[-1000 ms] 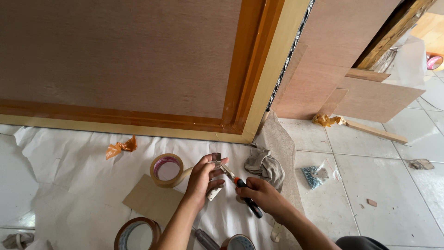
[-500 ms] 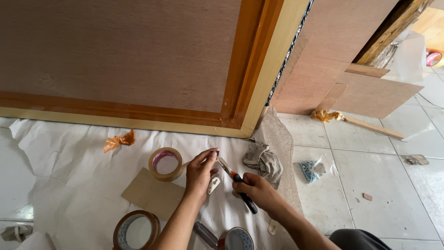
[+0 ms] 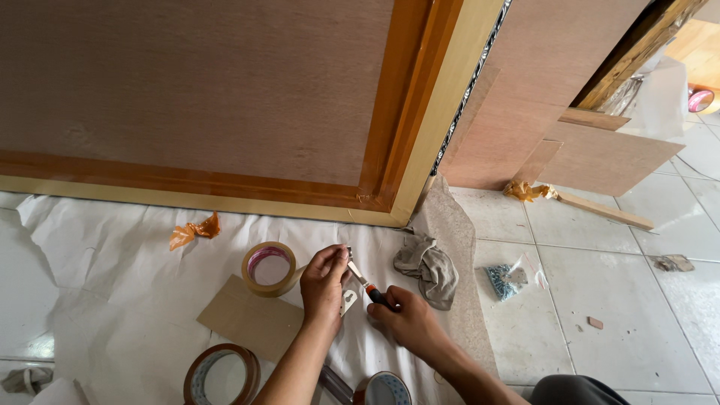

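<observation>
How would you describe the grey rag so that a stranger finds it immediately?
Start at the lower corner of the big wooden frame. On the floor just below lies the grey rag, right of the right hand. It is crumpled cloth, unlike the round tape roll.

Soft even daylight, sharp focus, wide-angle edge distortion.

The right hand [image 3: 409,319] grips a screwdriver [image 3: 365,283], its tip at the left hand [image 3: 324,276], whose fingers [image 3: 335,259] pinch something small. Both are over white paper [image 3: 112,247] on the floor, with a tape roll [image 3: 270,268], cardboard piece [image 3: 244,319] and grey rag [image 3: 427,264] near.
</observation>
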